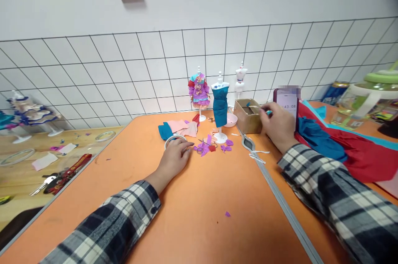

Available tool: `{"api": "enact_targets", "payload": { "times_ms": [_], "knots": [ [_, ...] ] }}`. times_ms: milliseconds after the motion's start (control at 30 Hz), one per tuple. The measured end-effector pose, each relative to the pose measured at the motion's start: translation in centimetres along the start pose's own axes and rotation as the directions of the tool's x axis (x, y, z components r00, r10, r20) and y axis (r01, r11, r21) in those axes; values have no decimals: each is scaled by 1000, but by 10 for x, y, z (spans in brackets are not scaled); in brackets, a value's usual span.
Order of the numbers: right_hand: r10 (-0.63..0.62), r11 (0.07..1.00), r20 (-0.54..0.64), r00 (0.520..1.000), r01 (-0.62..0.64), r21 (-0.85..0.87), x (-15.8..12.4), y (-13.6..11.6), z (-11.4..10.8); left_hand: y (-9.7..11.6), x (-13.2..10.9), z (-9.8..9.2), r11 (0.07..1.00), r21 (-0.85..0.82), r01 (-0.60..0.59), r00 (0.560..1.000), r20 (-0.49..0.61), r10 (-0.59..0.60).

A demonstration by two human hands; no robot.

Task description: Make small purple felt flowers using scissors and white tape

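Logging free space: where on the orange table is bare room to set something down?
Bare: the near table, from the left hand back toward the camera, save one purple scrap. Crowded: around the blue-dressed mannequin, cardboard box by the right hand, red fabric.

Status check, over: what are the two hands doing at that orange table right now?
Left hand flat on tape roll. Right hand pinching small teal piece at cardboard box. Blue-dressed mannequin between hands, purple scraps around its base.
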State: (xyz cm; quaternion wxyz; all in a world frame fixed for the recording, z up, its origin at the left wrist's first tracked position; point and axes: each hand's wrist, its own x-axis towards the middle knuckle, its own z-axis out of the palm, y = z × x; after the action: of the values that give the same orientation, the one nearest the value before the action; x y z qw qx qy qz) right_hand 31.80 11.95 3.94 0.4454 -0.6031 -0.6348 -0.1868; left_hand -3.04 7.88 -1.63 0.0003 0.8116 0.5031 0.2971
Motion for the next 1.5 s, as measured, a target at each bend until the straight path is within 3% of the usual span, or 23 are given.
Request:
{"api": "enact_targets", "payload": {
  "times_ms": [133,367,467,567,667,800,933,1033,1200,1300,1367,1433,1500],
  "knots": [
    [25,985,10,1000,-23,-169,9,29,8,2,0,1,995,92,-30,997,75,23],
    [-73,941,221,973,140,-308,1,15,11,2,1,0,988,152,-25,998,59,17],
    [-105,949,210,972,161,-272,-3,12,10,4,2,-1,989,146,-3,1000,29,-1],
    [-114,970,119,986,136,-203,-8,9,7,6,2,0,989,147,13,1000,-21,-10],
    [-119,983,28,993,122,-136,-18,0,2,9,2,1,992,125,23,1000,5,-24],
    [-228,974,44,973,227,14,-38,-23,-10,13,1,-2,994,76,79,996,-46,-76],
    [-393,915,200,897,361,178,-60,-54,-23,11,-3,-8,981,-11,192,967,-166,-191],
    [-452,886,350,821,366,285,-72,-75,-30,11,-6,-10,968,-99,229,953,-179,-244],
    [-515,848,516,684,324,419,-84,-88,-31,17,-7,-14,938,-242,249,953,-113,-282],
    [-591,799,544,596,341,495,-87,-87,-28,24,-7,-19,915,-329,233,966,-26,-256],
    [-629,767,532,567,337,547,-89,-88,-28,31,-8,-22,903,-373,212,975,18,-221],
    [-616,762,514,597,287,580,-91,-92,-30,41,-10,-22,894,-406,189,981,35,-192],
    [-526,785,506,684,160,599,-94,-99,-32,53,-13,-20,882,-438,174,984,50,-169]
  ]
}}
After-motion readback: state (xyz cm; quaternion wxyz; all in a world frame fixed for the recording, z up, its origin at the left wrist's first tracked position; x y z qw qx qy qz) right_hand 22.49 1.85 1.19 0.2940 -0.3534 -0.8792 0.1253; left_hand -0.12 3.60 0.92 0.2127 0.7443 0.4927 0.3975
